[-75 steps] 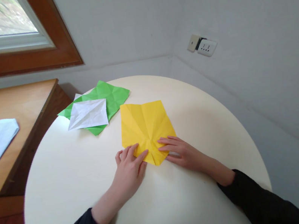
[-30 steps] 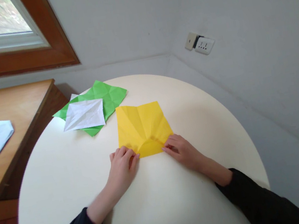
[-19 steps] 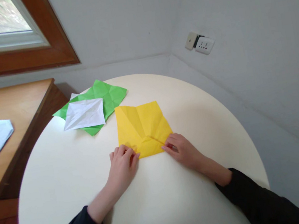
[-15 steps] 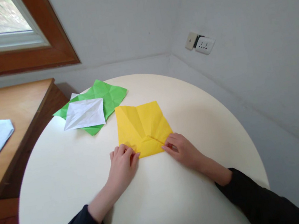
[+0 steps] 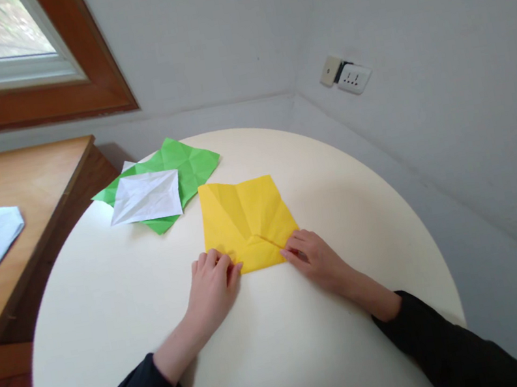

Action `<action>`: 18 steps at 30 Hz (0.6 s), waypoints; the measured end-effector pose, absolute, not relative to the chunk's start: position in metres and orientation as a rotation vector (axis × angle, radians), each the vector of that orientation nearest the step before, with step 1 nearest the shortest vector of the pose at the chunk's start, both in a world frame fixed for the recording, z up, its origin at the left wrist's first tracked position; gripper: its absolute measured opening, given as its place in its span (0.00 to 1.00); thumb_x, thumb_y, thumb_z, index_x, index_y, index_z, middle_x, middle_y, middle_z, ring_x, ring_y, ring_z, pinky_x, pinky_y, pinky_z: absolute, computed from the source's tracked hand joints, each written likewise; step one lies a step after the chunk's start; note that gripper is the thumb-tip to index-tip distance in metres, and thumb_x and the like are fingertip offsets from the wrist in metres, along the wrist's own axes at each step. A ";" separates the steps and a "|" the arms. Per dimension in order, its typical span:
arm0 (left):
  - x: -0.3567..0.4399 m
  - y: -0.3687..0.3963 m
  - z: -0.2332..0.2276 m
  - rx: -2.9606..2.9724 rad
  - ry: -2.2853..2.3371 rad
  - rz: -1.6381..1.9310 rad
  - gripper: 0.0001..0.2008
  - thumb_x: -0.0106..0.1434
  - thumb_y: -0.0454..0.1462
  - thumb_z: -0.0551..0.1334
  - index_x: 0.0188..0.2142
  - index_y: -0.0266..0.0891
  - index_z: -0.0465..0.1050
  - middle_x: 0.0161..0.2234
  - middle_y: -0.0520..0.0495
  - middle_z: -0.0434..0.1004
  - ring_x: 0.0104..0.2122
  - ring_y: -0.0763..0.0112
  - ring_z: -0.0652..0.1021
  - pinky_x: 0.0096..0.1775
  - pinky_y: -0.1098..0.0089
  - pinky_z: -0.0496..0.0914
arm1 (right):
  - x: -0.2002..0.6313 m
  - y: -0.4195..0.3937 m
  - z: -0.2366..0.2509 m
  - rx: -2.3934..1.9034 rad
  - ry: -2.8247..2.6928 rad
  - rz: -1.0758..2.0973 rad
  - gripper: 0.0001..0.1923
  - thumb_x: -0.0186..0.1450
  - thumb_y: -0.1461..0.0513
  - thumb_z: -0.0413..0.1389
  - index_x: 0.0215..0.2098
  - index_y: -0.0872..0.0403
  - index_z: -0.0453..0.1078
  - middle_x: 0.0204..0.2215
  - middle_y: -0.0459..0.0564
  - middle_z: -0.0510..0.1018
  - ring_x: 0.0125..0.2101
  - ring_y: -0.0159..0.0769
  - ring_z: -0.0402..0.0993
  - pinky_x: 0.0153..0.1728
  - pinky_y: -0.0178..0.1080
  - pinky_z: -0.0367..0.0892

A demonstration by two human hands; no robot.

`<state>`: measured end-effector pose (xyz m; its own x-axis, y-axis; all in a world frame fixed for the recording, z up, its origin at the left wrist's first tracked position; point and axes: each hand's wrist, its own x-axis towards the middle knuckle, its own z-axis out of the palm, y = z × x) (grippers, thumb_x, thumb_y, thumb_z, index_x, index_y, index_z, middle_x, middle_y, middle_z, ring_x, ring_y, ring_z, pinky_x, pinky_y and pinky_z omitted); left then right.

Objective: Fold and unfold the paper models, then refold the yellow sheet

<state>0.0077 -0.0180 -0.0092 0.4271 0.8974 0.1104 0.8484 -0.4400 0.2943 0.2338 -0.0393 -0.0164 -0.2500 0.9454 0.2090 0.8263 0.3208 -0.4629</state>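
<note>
Paper [image 5: 248, 212], yellow and creased, is lying flat mid-table, its near edge facing us almost squarely. Its central crease is pointing away from us toward the table's far rim; we are finding its long axis impossible to tell. With our left hand [image 5: 211, 287] we are pinching its near left corner, fingers drawn narrow; with our right hand [image 5: 317, 263], likewise, its near right corner. Beyond, leftward on the table [image 5: 277, 362], a white sheet [image 5: 147, 197] is overlapping a green sheet [image 5: 190, 165].

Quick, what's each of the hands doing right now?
Left hand: closed, holding the near left part of the yellow paper.
Right hand: closed, holding its near right part.
</note>
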 end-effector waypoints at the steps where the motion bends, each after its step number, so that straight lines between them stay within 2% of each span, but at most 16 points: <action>1: 0.008 -0.018 -0.010 2.496 1.537 0.377 0.11 0.64 0.39 0.53 0.28 0.37 0.68 0.31 0.44 0.68 0.34 0.60 0.68 0.36 0.61 0.62 | 0.234 -0.039 -0.016 -1.567 -2.154 0.355 0.12 0.65 0.63 0.49 0.23 0.54 0.62 0.25 0.47 0.69 0.29 0.35 0.63 0.34 0.38 0.57; 18: 0.009 -0.019 -0.007 2.517 1.550 0.312 0.12 0.64 0.39 0.53 0.27 0.37 0.68 0.31 0.44 0.69 0.33 0.60 0.68 0.36 0.62 0.62 | 0.231 -0.039 -0.015 -1.597 -2.184 0.283 0.12 0.63 0.64 0.51 0.21 0.54 0.60 0.22 0.46 0.67 0.27 0.33 0.62 0.31 0.36 0.55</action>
